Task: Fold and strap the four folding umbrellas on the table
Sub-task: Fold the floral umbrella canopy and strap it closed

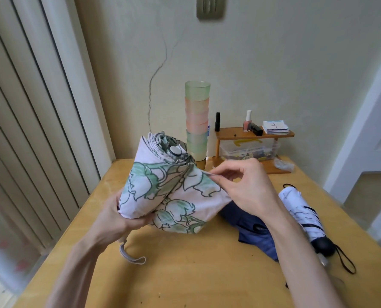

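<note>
Stuff around me: a tall stack of pastel plastic cups [197, 121] stands at the back of the table [185, 274], right behind the umbrella's top. Next to it, centre right of the frame, is a little wooden shelf [253, 134] with a black bottle [217, 122], a pink nail polish [248, 123] and a small pile of cards [275, 126] on it.

My right forearm cuts across the navy umbrella [251, 227] lying loose on the table, and partly across the white umbrella [300, 210] at the right edge, so I only see bits of those.

Under the shelf sits a clear plastic box [249, 150] with a yellow handle and small mixed stuff inside that I can't make out. The print on the cards is too tiny to read.

The floral umbrella [162, 192] is up off the table at frame centre, tip pointing away. My left hand [116, 216] is wrapped around its lower end, and my right hand [247, 185] is pinching a fold of its fabric between thumb and fingers. Its wrist strap [129, 255] dangles onto the table below my left hand.
</note>
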`<control>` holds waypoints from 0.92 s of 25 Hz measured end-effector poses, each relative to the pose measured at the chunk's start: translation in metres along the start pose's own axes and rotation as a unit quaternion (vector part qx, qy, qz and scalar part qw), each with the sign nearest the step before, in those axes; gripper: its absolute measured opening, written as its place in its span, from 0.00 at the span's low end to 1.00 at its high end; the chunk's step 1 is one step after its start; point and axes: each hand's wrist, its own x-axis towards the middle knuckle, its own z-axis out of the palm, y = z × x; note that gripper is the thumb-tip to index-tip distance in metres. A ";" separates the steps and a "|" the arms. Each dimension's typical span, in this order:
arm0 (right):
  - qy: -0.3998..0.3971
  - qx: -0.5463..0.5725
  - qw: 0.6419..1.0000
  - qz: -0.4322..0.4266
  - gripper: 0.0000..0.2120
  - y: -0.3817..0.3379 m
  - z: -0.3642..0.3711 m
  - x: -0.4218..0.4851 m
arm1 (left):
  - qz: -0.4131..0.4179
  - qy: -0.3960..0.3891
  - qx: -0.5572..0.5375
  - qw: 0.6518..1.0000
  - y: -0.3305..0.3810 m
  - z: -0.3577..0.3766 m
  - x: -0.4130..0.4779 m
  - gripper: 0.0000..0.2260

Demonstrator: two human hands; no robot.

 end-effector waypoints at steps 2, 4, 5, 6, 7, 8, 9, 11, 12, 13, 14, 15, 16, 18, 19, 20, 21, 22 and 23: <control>0.045 0.024 0.999 -0.012 0.04 -0.003 0.004 0.001 | -0.008 0.008 -0.022 1.000 -0.001 0.002 -0.001 0.24; 0.056 0.034 0.998 -0.014 0.04 -0.004 0.006 0.001 | -0.016 0.009 -0.042 0.999 -0.004 0.005 -0.002 0.24; 0.041 0.042 0.998 -0.006 0.03 -0.004 0.006 0.001 | -0.018 0.006 -0.048 0.999 -0.006 0.006 -0.002 0.23; 0.017 0.057 0.998 0.006 0.03 -0.004 0.004 0.001 | -0.021 0.004 -0.052 0.998 -0.008 0.006 -0.002 0.23; -0.015 0.074 0.997 0.024 0.07 -0.005 0.003 0.001 | -0.022 0.001 -0.055 0.998 -0.010 0.005 -0.003 0.23; -0.047 0.084 0.994 0.046 0.14 -0.006 0.001 0.000 | -0.025 -0.002 -0.056 0.998 -0.010 0.004 -0.003 0.24; -0.074 0.079 0.992 0.064 0.21 -0.007 -0.001 -0.001 | -0.029 -0.006 -0.057 0.998 -0.010 0.003 -0.003 0.26; -0.105 0.056 0.990 0.080 0.22 -0.008 -0.001 0.000 | -0.027 -0.004 -0.056 0.998 -0.008 0.002 -0.003 0.27; -0.103 0.058 0.990 0.080 0.16 -0.008 0.000 0.000 | -0.026 -0.002 -0.054 0.998 -0.005 0.002 -0.003 0.28; -0.095 0.062 0.990 0.084 0.11 -0.007 0.001 0.001 | -0.024 -0.002 -0.051 0.998 -0.004 0.002 -0.003 0.28; -0.085 0.060 0.991 0.088 0.07 -0.007 0.001 0.001 | -0.024 -0.002 -0.048 0.999 -0.002 0.002 -0.003 0.28; -0.083 0.051 0.991 0.091 0.05 -0.006 0.002 0.001 | -0.024 -0.001 -0.046 0.999 -0.002 0.002 -0.003 0.27; -0.087 0.047 0.991 0.094 0.04 -0.005 0.001 0.001 | -0.027 0.003 -0.046 0.999 -0.001 0.003 -0.003 0.26; -0.096 0.041 0.989 0.104 0.05 -0.006 0.000 0.000 | -0.029 0.010 -0.047 0.998 0.000 0.004 -0.003 0.25; -0.099 0.031 0.989 0.109 0.05 -0.006 -0.002 0.000 | -0.030 0.014 -0.046 0.998 0.000 0.005 -0.002 0.25; -0.100 0.014 0.988 0.113 0.04 -0.007 -0.004 -0.001 | -0.029 0.018 -0.044 0.998 0.000 0.005 -0.002 0.26; -0.101 -0.011 0.988 0.113 0.04 -0.008 -0.006 -0.002 | -0.029 0.023 -0.042 0.998 0.000 0.006 -0.002 0.26; -0.096 -0.043 0.988 0.110 0.05 -0.011 -0.007 -0.003 | -0.029 0.026 -0.039 0.998 0.001 0.007 -0.002 0.26; -0.086 -0.079 0.988 0.103 0.06 -0.012 -0.007 -0.004 | -0.028 0.026 -0.036 0.999 0.000 0.007 -0.001 0.25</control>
